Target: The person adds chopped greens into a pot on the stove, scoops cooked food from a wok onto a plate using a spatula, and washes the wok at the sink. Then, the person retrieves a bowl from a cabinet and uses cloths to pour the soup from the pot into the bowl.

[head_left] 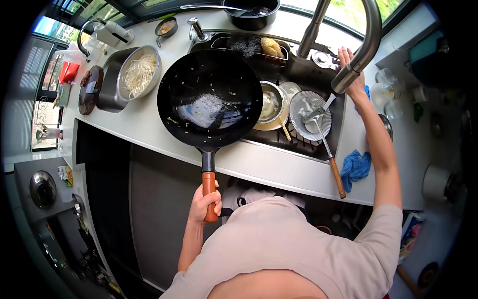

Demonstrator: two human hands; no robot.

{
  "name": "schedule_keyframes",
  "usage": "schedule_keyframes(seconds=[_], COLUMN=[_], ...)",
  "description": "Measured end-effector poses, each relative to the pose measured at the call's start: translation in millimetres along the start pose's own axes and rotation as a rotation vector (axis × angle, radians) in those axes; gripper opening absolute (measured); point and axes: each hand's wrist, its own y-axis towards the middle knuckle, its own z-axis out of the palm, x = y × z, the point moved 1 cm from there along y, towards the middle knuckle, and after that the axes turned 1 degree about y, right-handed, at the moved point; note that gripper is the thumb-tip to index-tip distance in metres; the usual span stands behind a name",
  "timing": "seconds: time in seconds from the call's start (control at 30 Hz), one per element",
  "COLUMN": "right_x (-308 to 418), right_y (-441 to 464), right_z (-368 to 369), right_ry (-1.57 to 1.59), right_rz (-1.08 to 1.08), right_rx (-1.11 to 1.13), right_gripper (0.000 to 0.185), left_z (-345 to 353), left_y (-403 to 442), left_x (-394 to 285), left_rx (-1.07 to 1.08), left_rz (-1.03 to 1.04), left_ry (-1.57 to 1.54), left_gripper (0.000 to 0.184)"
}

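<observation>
In the head view, the left hand (205,203) has its fingers closed round the handle (209,183) of a black wok (211,94), which spans the counter (174,138) and the sink's (340,132) near side; the right hand (354,82) reaches beside the tap (371,37), fingers extended, contact unclear to me. I'd keep that grip firm and the wok level; its rim wants care beside the strainer (271,102).

At ten o'clock in the view, a bowl (153,84) of pale strands, a dark round board (88,94) farther out; at eleven, a small pan (172,33) holding food; at twelve, a black pot (251,22); at three, a crumpled blue cloth (355,170).
</observation>
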Motion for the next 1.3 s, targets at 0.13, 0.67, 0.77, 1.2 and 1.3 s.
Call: schedule_keyframes(seconds=[0.13,0.67,0.77,1.2,1.3], right_x=[31,168,186,214,201], right_y=[9,85,113,178,180], right_z=[-43,-100,-75,114,119], right_ry=[-0.103,0.929,0.824,0.557,0.889], right_rz=[-0.178,0.082,0.020,-0.148,-0.145], right_rx=[0.158,0.079,0.187,0.127,-0.116], right_gripper=[0.065,0.047,0.027,0.015,0.008], left_z=[-5,-15,-13,-10,-13], left_y=[7,11,12,-2,1], left_x=[-4,-17,-22,-45,-48], left_rx=[0.042,0.106,0.090,-0.004,-0.005], left_rz=[0.003,-0.028,-0.034,-0.091,-0.093], left_ry=[0.000,0.015,0.017,-0.029,-0.045], left_gripper=[0.032,0.031,0.033,0.031,0.032])
